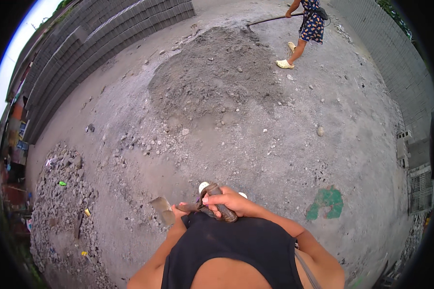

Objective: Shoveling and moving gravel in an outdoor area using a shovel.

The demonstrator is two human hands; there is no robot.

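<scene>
I hold a shovel close in front of my body. Wrapped round its worn brown end grip [220, 202] is my right hand [229, 201]. Lower on the shaft [190, 207], my left hand [179, 212] is closed round it, partly hidden by my forearm and dark top. The flat metal blade [163, 210] points to the left, just above or on the gravelly ground; I cannot tell which. One of my pale shoes [203, 186] shows beyond the grip. Farther ahead lies a broad heap of grey sand mix [217, 72].
At the far right of the heap a person [311, 26] works a long-handled tool [275, 19]. Stacked grey blocks line the left [111, 41] and right [386, 58]. Rubble [65, 192] lies at the left, a green patch [325, 203] at the right.
</scene>
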